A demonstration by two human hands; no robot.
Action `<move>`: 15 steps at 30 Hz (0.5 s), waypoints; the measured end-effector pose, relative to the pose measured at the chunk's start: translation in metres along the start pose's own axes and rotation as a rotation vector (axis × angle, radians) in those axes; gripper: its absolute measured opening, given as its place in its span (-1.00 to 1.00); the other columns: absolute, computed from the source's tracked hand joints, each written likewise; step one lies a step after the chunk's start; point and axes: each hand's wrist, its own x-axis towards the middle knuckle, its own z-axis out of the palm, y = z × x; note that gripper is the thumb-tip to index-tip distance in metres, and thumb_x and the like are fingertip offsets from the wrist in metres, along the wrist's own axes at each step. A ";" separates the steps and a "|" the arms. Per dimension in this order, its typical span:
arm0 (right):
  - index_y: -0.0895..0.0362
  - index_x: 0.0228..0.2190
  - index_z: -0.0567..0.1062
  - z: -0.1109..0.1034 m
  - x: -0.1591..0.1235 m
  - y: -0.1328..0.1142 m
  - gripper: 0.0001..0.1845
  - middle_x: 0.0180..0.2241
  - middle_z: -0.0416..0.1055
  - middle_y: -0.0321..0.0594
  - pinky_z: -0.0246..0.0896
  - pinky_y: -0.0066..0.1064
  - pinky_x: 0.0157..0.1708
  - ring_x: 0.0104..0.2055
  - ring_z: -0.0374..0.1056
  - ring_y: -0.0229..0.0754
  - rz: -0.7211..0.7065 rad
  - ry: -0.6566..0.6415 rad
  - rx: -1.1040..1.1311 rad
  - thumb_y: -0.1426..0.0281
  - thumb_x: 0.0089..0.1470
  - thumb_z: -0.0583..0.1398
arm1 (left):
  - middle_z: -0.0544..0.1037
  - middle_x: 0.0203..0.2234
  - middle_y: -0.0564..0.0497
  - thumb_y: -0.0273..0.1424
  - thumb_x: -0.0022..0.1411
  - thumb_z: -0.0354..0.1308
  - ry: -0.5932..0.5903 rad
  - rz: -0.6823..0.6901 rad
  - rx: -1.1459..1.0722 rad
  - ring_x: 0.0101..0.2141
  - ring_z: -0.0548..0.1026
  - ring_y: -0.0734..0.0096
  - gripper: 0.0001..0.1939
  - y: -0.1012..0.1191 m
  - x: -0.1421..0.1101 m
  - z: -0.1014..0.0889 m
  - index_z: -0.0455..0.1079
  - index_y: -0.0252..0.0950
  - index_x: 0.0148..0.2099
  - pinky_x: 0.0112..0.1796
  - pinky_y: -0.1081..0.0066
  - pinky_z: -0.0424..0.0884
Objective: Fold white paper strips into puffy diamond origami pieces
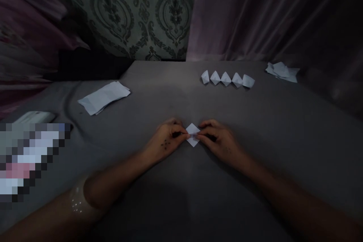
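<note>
A small white folded paper piece [193,134], diamond-shaped, lies on the grey cloth surface [181,196] in the middle. My left hand [166,140] pinches its left corner with fingers closed. My right hand [218,139] pinches its right corner, fingers pressed together too. Both forearms rest low over the cloth.
A row of several finished folded paper pieces [227,78] lies at the back right. More crumpled paper [282,71] sits at the far right edge. A stack of flat paper sheets [103,97] lies at the left. Curtains and a patterned wall stand behind.
</note>
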 end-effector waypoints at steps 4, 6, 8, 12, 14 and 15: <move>0.07 -0.44 0.57 0.001 0.003 0.002 -0.78 -0.14 0.42 -0.19 0.30 -0.34 -0.25 -0.21 0.40 -0.21 0.038 0.023 0.031 0.30 0.18 0.17 | 0.49 -0.26 0.00 -0.16 0.28 0.09 0.009 -0.032 0.006 -0.29 0.46 0.38 -0.69 0.002 0.001 0.001 0.54 -0.22 -0.36 -0.25 0.37 0.37; 0.07 -0.47 0.56 0.002 0.006 0.002 -0.76 -0.17 0.43 -0.20 0.30 -0.32 -0.22 -0.19 0.40 -0.19 0.045 0.040 0.037 0.31 0.18 0.16 | 0.48 -0.30 0.00 -0.19 0.31 0.05 0.029 -0.039 0.026 -0.31 0.45 0.40 -0.64 0.004 0.002 0.002 0.51 -0.25 -0.42 -0.26 0.37 0.36; 0.07 -0.47 0.56 0.004 0.007 0.000 -0.76 -0.19 0.43 -0.20 0.30 -0.31 -0.21 -0.20 0.40 -0.20 0.063 0.062 0.028 0.32 0.18 0.16 | 0.47 -0.34 0.00 -0.22 0.32 0.03 0.051 -0.044 0.045 -0.34 0.44 0.41 -0.63 0.005 0.003 0.004 0.47 -0.28 -0.46 -0.29 0.37 0.34; 0.08 -0.47 0.54 0.007 0.009 -0.004 -0.77 -0.24 0.43 -0.19 0.31 -0.29 -0.22 -0.23 0.39 -0.19 0.087 0.096 -0.023 0.34 0.18 0.15 | 0.44 -0.37 0.00 -0.26 0.30 0.03 0.082 -0.041 0.074 -0.37 0.42 0.41 -0.67 0.005 0.006 0.007 0.43 -0.28 -0.45 -0.35 0.39 0.33; 0.08 -0.49 0.52 0.009 0.009 -0.006 -0.77 -0.26 0.43 -0.19 0.31 -0.29 -0.22 -0.22 0.39 -0.18 0.082 0.107 -0.050 0.35 0.17 0.15 | 0.43 -0.40 0.01 -0.27 0.29 0.04 0.093 -0.038 0.094 -0.37 0.41 0.41 -0.69 0.005 0.007 0.009 0.42 -0.27 -0.45 -0.36 0.39 0.33; 0.08 -0.50 0.52 0.009 0.010 -0.007 -0.77 -0.26 0.42 -0.19 0.31 -0.29 -0.23 -0.22 0.38 -0.18 0.083 0.111 -0.060 0.35 0.17 0.15 | 0.42 -0.41 0.01 -0.28 0.29 0.04 0.099 -0.039 0.101 -0.37 0.41 0.40 -0.70 0.004 0.008 0.010 0.41 -0.27 -0.45 -0.36 0.39 0.33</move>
